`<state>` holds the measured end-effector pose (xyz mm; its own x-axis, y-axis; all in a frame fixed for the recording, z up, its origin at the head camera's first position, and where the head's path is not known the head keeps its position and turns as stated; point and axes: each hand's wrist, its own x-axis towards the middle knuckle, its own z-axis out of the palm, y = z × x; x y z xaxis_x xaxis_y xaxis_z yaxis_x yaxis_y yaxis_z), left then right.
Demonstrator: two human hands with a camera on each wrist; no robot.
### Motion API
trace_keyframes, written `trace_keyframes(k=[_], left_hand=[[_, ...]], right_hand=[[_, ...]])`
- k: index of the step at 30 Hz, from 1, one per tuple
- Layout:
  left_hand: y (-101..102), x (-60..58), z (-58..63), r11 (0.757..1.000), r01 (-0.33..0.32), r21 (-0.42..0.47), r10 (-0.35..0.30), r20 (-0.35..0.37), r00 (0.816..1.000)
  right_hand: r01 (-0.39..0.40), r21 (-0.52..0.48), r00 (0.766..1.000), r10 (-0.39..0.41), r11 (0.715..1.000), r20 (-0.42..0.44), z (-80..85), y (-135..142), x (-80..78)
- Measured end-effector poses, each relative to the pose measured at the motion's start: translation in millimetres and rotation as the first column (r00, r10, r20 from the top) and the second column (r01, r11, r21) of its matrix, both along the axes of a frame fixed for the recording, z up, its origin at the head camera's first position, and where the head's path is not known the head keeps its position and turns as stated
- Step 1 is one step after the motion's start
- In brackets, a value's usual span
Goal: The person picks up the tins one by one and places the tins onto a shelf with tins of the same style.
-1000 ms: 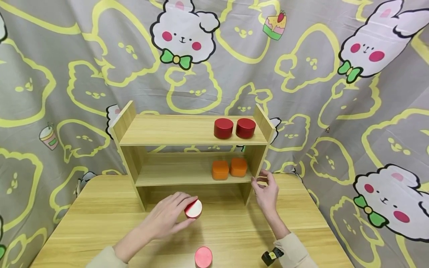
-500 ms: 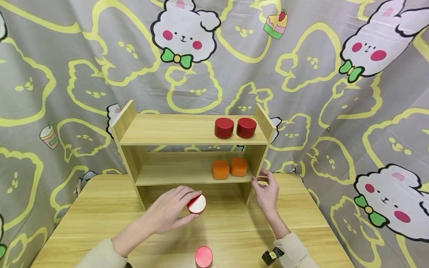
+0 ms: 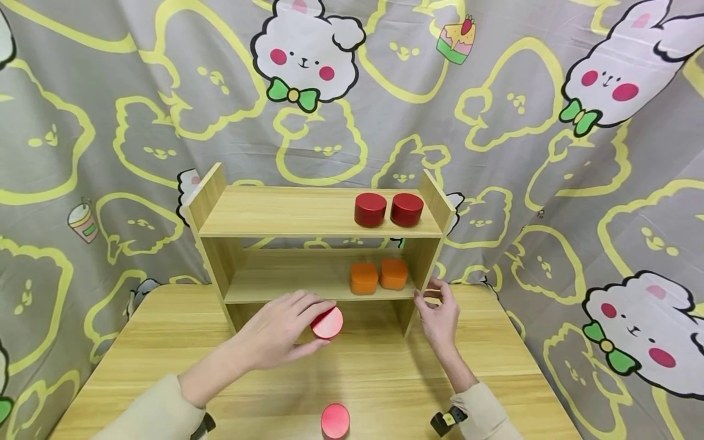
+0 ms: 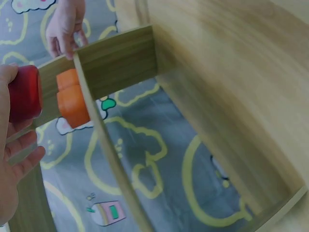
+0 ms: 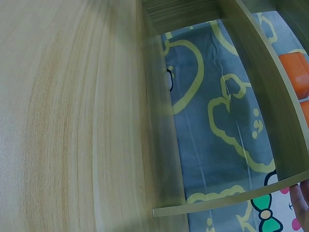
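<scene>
A round red tin [image 3: 328, 322] is in my left hand [image 3: 272, 333], pinched between thumb and fingers. It is off the table, in front of the lower opening of the wooden shelf [image 3: 275, 211]. In the left wrist view the red tin [image 4: 25, 94] shows at the left edge, beside orange boxes. My right hand [image 3: 440, 315] grips the shelf's right side panel at the middle board's height; its fingertips [image 5: 300, 200] just enter the right wrist view. Another round red tin [image 3: 335, 421] stands on the table near me.
Two dark red tins [image 3: 388, 209] stand at the right of the top board. Two orange boxes [image 3: 379, 275] sit at the right of the middle board. The shelf stands on a wooden table [image 3: 165, 336], with a patterned curtain [image 3: 220, 134] behind.
My left hand has moved forward and slightly right, bringing the red tin closer to the shelf. My right hand stays at the side panel.
</scene>
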<state>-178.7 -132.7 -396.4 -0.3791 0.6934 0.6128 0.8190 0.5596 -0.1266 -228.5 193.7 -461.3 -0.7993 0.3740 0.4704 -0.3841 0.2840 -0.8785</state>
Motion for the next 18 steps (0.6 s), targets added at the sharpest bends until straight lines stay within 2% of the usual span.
trace_keyframes(k=[11, 18], left_hand=[[2.7, -4.0, 38.8, 0.999, 0.029, -0.028, -0.031, -0.056, 0.998], [4.6, -7.1, 61.2, 0.999, 0.014, -0.043, -0.017, -0.067, 0.998]], right_hand=[[-0.006, 0.011, 1.000, 0.006, 1.000, -0.016, 2.9, -0.5, 2.1], [-0.001, 0.022, 1.000, 0.001, 1.000, -0.015, 3.5, -0.5, 3.2]])
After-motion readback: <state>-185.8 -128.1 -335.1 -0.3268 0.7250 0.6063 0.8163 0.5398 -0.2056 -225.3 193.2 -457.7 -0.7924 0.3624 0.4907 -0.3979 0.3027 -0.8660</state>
